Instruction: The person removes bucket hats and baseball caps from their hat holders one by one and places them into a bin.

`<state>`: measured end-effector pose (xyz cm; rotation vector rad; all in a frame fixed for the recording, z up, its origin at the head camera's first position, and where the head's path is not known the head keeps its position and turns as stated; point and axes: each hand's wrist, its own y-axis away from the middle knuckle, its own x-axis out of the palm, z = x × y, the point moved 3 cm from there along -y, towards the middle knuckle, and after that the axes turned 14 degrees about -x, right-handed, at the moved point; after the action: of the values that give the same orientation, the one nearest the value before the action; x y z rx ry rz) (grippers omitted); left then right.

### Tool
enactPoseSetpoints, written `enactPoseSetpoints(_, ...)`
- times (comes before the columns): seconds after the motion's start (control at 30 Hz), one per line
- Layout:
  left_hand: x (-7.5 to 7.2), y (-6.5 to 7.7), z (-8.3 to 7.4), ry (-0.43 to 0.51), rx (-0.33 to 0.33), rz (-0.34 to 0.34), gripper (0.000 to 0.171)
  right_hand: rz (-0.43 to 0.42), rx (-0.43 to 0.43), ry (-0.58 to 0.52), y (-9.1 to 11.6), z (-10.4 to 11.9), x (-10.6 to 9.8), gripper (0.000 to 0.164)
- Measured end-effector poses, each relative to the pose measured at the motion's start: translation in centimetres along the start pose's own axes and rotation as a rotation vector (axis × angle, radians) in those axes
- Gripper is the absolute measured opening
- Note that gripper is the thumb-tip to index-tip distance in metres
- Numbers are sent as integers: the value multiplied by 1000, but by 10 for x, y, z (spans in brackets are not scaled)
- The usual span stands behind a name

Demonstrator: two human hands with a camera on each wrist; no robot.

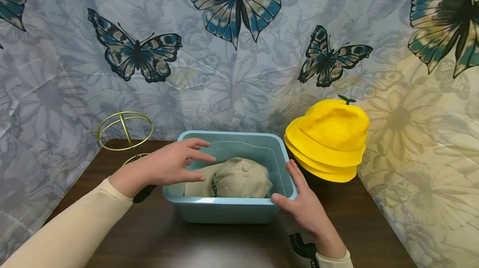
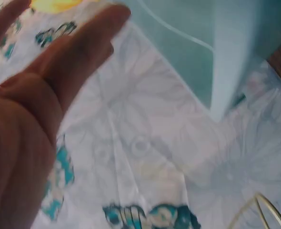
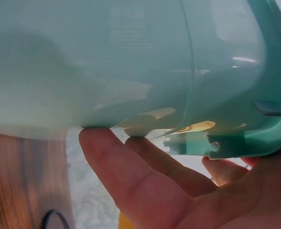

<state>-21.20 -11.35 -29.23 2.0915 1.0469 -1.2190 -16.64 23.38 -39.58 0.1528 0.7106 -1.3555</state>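
Observation:
A light blue plastic bin [image 1: 224, 212] stands on the dark table. Inside it lies a beige baseball cap [image 1: 243, 178], its brim toward the left and dark lettering on its front. My left hand [image 1: 170, 162] hovers over the bin's left side, fingers spread and pointing right, holding nothing. In the left wrist view, its fingers [image 2: 90, 40] show near the bin [image 2: 188, 47]. My right hand [image 1: 304, 201] rests against the bin's right front corner. Extended fingers [image 3: 140, 186] touch the outside of the bin [image 3: 131, 62] in the right wrist view.
Yellow bucket hats [image 1: 329, 139], stacked, with a green sprout on top, sit at the table's right rear. A gold wire stand [image 1: 125, 130] is at the left rear, partly hidden by my left arm. A butterfly-print cloth [image 1: 239, 80] hangs behind the table [image 1: 134, 234].

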Motion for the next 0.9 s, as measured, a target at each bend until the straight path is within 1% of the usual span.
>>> enactPoseSetpoints(0.13,-6,29,12,1,-34,-166,50,1,-2,0,1,0,0,93)
enactPoseSetpoints(0.2,-6,41,19,35,-61,-238,53,0,-4,-2,1,0,0,93)
enactPoseSetpoints(0.27,-4,52,27,95,-95,-292,57,-3,-5,-6,1,1,-1,93)
enactPoseSetpoints(0.37,2,67,39,228,-138,-348,61,-2,-4,-12,0,2,0,93)
enactPoseSetpoints(0.43,8,74,45,325,-148,-368,63,-1,-3,-13,0,3,0,93)
enactPoseSetpoints(0.5,15,79,51,420,-143,-379,64,1,-2,-12,0,3,0,93)
enactPoseSetpoints(0.6,27,81,56,550,-116,-375,64,-1,-1,-18,1,3,-1,93)
enactPoseSetpoints(0.67,35,80,58,622,-112,-370,64,-2,2,-20,0,3,-1,93)
enactPoseSetpoints(0.73,42,79,59,662,-124,-373,64,-5,2,-22,0,2,-1,93)
enactPoseSetpoints(0.8,49,79,60,681,-142,-385,64,-4,2,-22,0,2,-1,93)
enactPoseSetpoints(0.9,59,76,63,678,-167,-398,63,-6,-3,-20,0,2,-1,93)
